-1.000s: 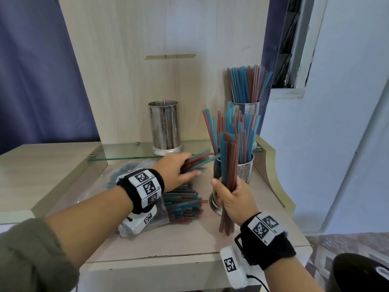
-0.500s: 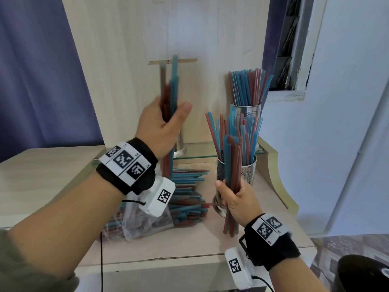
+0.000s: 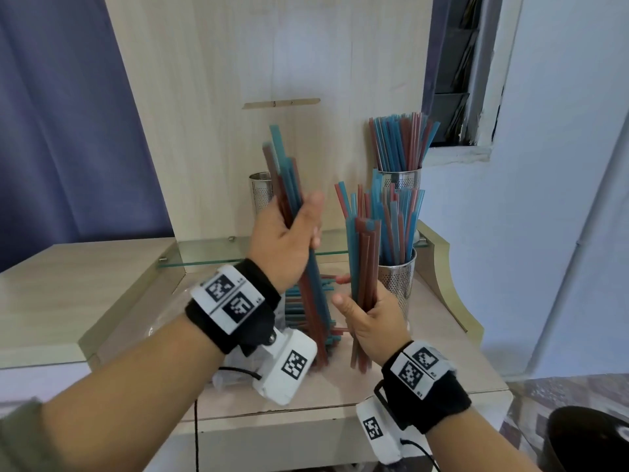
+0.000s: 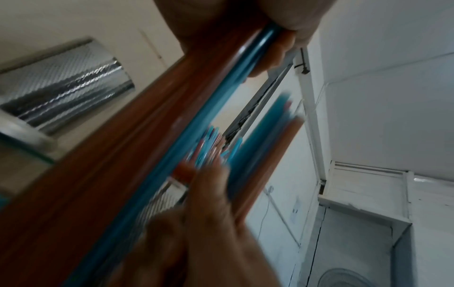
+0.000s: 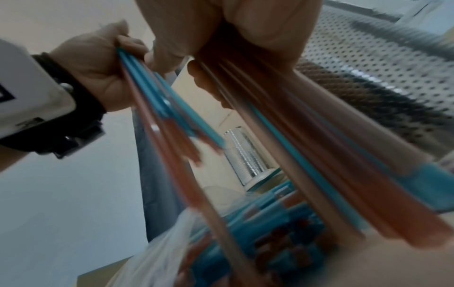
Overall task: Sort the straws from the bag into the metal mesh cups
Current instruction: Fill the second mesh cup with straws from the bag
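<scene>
My left hand [image 3: 299, 233] grips a bundle of red and blue straws [image 3: 289, 185], held nearly upright and leaning left at the top. Just to its right, my right hand [image 3: 364, 315] grips a second upright bundle [image 3: 364, 253] in front of the near mesh cup [image 3: 400, 281], which holds several straws. The two bundles stand side by side, a small gap apart. An empty mesh cup [image 3: 260, 192] stands on the glass shelf behind my left hand. A third cup [image 3: 403, 178] at the back right is full of straws. The clear bag [image 5: 245, 242] with more straws lies on the table under my hands.
A glass shelf [image 3: 204, 253] runs along the wooden back panel [image 3: 272, 63]. The table's raised curved side edge [image 3: 452, 287] lies right of the near cup. A white wall and window frame stand further right, and a dark round object [image 3: 589, 441] sits low at the right.
My left hand pulled a bundle of straws out of the bag, raised it upright, then brought it rightward and lower, close beside the bundle in my right hand. My right hand barely moved.
</scene>
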A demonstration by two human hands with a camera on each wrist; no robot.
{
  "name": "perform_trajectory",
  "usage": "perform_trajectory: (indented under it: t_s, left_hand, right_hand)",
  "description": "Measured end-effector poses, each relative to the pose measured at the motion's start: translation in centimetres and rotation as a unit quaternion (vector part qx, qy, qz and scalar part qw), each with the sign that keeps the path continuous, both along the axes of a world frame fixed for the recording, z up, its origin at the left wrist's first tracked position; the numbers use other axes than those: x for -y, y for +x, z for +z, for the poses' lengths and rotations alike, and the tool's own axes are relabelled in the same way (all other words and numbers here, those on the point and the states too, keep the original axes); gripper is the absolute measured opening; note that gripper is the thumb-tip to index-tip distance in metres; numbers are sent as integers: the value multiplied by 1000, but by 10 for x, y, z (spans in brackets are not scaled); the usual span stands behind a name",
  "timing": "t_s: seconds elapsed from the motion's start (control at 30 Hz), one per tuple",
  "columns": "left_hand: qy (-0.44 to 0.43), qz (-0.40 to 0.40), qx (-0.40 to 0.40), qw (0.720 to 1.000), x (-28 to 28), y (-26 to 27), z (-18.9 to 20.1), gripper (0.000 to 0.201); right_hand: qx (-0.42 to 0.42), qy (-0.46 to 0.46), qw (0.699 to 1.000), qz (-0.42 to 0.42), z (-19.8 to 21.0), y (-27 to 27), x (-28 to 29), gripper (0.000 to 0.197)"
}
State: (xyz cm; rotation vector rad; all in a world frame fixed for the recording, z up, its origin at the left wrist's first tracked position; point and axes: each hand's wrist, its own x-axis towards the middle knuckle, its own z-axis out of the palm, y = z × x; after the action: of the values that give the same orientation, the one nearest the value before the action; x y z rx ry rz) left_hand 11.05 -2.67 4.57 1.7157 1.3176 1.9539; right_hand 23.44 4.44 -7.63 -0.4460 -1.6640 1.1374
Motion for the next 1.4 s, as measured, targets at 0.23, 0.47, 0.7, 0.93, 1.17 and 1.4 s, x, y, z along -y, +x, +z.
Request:
perform_trajectory:
  t_s: [0.23, 0.47, 0.7, 0.93, 1.17, 1.4]
  left_hand:
    - [-2, 55, 41, 998, -10, 18, -20, 52]
    - [-22, 14, 107, 994, -4, 24, -19, 36]
    - [-8, -51, -35, 998, 8, 6, 4, 81]
    - [84, 121, -424, 894, 14, -12, 61, 53]
    - [84, 98, -469, 874, 12, -8, 27, 48]
    - [-22, 79, -139, 987, -22, -12, -15, 66]
  right_hand:
    - [-21, 1, 1000, 8, 14, -13, 16, 39]
    - [34, 50, 992, -114, 22, -23, 19, 29]
    - [64, -20, 998, 6, 31, -12, 4, 5]
    - [118, -31, 991, 45, 39, 0, -7, 16]
    - [100, -26, 993, 53, 32, 4, -2, 15]
    - [13, 1, 1000, -19, 73, 44, -4, 6]
